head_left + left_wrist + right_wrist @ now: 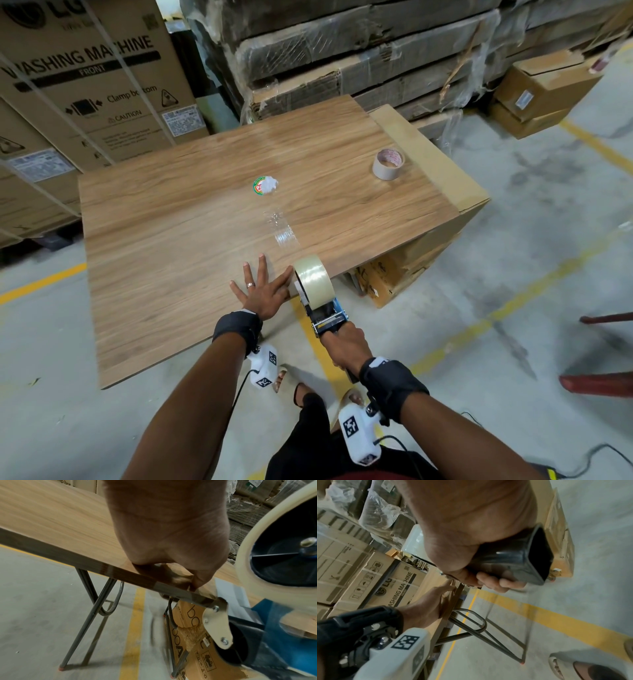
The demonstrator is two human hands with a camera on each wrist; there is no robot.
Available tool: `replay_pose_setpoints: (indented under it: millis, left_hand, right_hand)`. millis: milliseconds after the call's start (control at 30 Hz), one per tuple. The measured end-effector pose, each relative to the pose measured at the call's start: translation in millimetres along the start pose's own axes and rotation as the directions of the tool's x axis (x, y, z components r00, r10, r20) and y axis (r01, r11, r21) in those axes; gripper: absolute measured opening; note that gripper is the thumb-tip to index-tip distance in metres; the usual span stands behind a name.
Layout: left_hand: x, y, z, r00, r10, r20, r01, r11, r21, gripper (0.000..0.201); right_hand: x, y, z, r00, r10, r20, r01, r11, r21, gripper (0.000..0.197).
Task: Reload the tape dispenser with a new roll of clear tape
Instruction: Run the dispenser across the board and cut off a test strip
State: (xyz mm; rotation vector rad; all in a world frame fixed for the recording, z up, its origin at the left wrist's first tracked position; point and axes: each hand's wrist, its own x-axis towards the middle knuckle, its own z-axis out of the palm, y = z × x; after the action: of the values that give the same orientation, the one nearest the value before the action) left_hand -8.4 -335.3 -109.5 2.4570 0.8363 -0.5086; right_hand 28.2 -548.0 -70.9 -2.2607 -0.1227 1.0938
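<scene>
My right hand grips the black handle of the blue tape dispenser just off the table's near right edge. A full roll of clear tape sits on the dispenser's blue hub. My left hand lies flat on the wooden table with fingers spread, its thumb side touching the roll. The heel of that palm rests at the table edge. A strip of clear tape lies stuck on the table ahead of the roll.
An empty cardboard tape core stands at the table's far right. A crumpled white wad with a green label lies mid-table. Washing machine boxes and wrapped cardboard stacks surround the table. Folding metal legs and a carton are underneath.
</scene>
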Motion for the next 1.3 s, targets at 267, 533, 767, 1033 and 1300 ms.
replay_pose_setpoints:
  millis: [267,533,767,1033,1300]
  left_hand:
    - [1.6,-1.0,0.9,1.000,0.003,-0.003,-0.003,1.000,0.008,0.049]
    - [3.5,-0.3,2.2,1.000,0.000,0.003,0.000,1.000,0.008,0.045]
    - [1.3,2.1,-1.8,0.999,-0.019,0.028,0.019,1.000,0.001,0.048]
    - [-1.3,2.5,-5.6,0.999,-0.026,0.040,0.025,0.999,0.027,0.050]
    - [-8.3,7.3,-11.0,0.996,-0.054,0.066,0.053,0.998,0.020,0.055]
  right_hand:
    - [10.4,0.9,8.2,1.000,0.024,0.006,-0.024,0.999,-0.023,0.041]
    - [15.2,9.6,16.1,0.999,0.003,-0.039,-0.007,0.995,-0.097,0.035]
    - [13.1,10.2,19.9,0.996,0.019,-0.086,-0.029,0.993,-0.118,0.040]
    - [9.4,19.7,4.7,0.998,-0.016,-0.061,-0.003,0.953,-0.302,0.041]
    - [14.0,25.0,-12.9,0.997,-0.082,-0.013,0.072,0.937,-0.341,0.025]
